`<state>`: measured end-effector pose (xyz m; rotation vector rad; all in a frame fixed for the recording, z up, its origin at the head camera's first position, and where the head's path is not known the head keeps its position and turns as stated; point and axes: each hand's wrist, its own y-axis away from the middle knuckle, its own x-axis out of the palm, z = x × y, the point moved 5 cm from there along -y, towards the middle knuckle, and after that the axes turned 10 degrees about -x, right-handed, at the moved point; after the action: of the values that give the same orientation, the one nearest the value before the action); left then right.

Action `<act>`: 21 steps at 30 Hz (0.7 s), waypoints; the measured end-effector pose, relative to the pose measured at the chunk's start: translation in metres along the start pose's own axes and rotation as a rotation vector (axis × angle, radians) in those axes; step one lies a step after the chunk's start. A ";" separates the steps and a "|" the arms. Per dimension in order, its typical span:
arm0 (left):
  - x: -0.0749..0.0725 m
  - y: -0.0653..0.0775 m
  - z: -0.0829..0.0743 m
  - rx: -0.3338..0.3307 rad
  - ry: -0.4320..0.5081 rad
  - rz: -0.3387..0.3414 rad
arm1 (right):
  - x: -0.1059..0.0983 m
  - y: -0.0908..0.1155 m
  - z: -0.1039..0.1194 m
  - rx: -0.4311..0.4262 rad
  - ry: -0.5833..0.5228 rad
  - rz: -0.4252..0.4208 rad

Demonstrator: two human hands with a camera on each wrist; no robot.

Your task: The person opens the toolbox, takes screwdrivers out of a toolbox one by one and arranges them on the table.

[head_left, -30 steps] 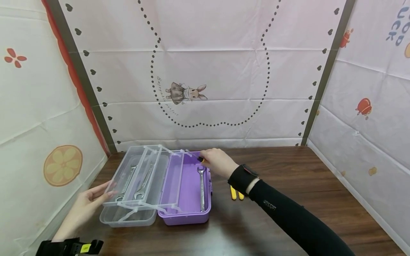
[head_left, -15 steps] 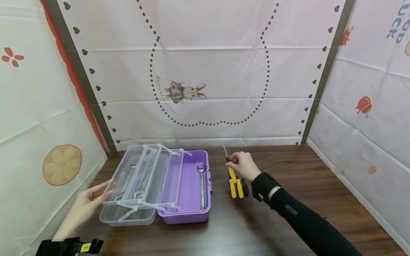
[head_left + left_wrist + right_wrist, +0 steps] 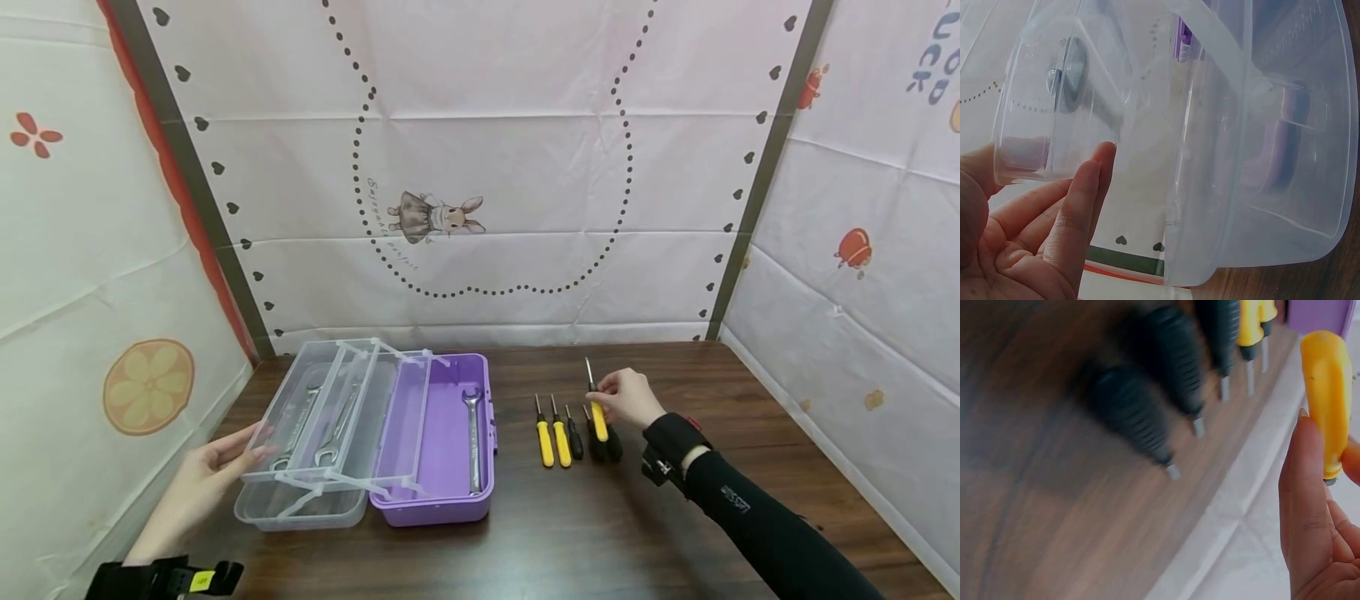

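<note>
My right hand [image 3: 633, 398] pinches a yellow-handled screwdriver [image 3: 598, 423], its shaft pointing away from me. In the right wrist view, thumb and fingers hold its yellow handle [image 3: 1325, 387]. It is above several black-handled screwdrivers [image 3: 614, 446] on the table. My left hand [image 3: 197, 483] grips the left edge of a clear divided tray [image 3: 337, 478], raised on folding arms over the toolbox. Two wrenches [image 3: 341, 425] lie at the tray's left, seen through clear plastic. Another wrench [image 3: 474, 442] lies in the purple toolbox base [image 3: 435, 514].
Two yellow screwdrivers [image 3: 545, 444] and a small black screwdriver [image 3: 575, 442] lie in a row right of the toolbox. The toolbox's clear lid [image 3: 300, 517] rests opened on the left. Printed cloth walls [image 3: 495, 167] enclose the wooden table [image 3: 750, 400] at back and sides.
My right hand has come out of the purple base with a yellow screwdriver and moved right, past the row of screwdrivers. My left hand has stayed on the tray.
</note>
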<state>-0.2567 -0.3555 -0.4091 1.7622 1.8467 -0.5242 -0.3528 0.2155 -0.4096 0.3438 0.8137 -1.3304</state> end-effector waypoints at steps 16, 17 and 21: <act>-0.001 0.001 0.002 -0.019 0.005 0.014 | -0.005 0.010 -0.044 0.080 0.145 0.043; -0.001 0.001 0.001 -0.023 0.002 0.014 | -0.004 0.009 -0.046 0.089 0.156 0.042; -0.001 0.001 0.000 -0.028 0.009 0.019 | -0.001 0.009 -0.052 0.118 0.231 0.055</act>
<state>-0.2559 -0.3561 -0.4090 1.7652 1.8324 -0.4819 -0.3617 0.2525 -0.4466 0.6175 0.9129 -1.3055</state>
